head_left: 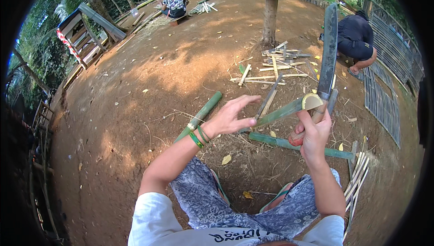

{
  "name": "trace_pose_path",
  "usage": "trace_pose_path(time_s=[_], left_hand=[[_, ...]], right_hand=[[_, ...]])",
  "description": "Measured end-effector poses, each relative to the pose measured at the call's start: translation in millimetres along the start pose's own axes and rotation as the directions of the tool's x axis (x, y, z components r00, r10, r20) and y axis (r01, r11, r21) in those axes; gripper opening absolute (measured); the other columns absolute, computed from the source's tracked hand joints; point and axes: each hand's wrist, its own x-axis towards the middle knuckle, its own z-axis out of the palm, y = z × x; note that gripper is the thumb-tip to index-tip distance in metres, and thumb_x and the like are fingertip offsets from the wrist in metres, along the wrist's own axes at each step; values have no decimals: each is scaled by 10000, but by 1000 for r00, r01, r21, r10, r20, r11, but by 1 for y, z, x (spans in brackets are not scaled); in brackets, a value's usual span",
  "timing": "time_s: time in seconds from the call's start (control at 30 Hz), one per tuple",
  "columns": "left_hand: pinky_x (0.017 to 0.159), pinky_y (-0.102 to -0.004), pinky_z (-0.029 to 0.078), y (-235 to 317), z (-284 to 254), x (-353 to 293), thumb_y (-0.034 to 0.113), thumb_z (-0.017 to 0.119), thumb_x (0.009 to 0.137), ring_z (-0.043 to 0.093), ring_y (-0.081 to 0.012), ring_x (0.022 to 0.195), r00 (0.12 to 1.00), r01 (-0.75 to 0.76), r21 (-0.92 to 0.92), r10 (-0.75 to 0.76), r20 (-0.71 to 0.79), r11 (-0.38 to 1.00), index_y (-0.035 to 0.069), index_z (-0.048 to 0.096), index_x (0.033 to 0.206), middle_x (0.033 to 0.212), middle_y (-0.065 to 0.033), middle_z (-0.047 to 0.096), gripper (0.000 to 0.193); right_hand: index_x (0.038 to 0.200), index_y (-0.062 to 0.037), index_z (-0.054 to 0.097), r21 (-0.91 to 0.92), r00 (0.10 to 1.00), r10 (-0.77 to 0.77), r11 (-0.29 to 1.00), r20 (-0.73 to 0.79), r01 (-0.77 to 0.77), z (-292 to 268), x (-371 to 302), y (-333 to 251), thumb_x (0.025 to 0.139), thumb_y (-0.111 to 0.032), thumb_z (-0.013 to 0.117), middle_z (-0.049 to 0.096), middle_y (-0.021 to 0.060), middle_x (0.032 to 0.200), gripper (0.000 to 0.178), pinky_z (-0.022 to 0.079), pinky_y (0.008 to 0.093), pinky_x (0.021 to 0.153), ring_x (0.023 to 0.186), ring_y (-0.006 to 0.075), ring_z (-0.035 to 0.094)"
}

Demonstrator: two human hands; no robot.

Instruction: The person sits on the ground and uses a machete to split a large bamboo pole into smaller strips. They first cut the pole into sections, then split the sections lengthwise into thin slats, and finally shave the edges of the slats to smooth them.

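Observation:
My right hand [315,136] grips the handle of a machete [329,49], its dark blade pointing up and away from me. The handle's butt end is red. My left hand [229,117] is open, fingers spread, with the thumb close to the near end of a green bamboo piece [282,114]; whether it touches I cannot tell. That piece slants up to the right, its pale cut end beside the machete handle. Below it a green bamboo pole [300,145] lies on the ground. Another green bamboo length [199,116] lies left of my left hand, partly behind my forearm.
Split bamboo strips [280,63] lie scattered by a tree trunk [270,22]. More strips [357,178] rest beside my right knee. One person [357,38] crouches at the right near bamboo slat panels [382,97]; another person [175,4] sits far off. A small wooden shelter [86,33] stands at left.

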Motion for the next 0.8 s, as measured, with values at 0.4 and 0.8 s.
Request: trace_pose_path(time_s=[0.4, 0.8], left_hand=[[1101, -472, 394, 38, 19, 2, 603, 837, 642, 508, -352, 1319, 992, -95, -217, 111, 63, 972, -5, 396, 1468, 1427, -211, 504, 1117], [1002, -434, 495, 37, 18, -3, 452, 916, 561, 646, -326, 1149, 972, -102, -244, 149, 181, 964, 27, 591, 1338, 1242, -169, 663, 944]], right_hand=[[1094, -23, 519, -32, 964, 83, 996, 251, -78, 11, -14, -6, 822, -34, 794, 648, 46, 792, 387, 375, 213, 352, 443, 52, 513], [1135, -9, 522, -83, 847, 205, 978, 490, -189, 13, -17, -3, 761, 40, 780, 731, 129, 998, 457, 484, 195, 519, 667, 55, 628]])
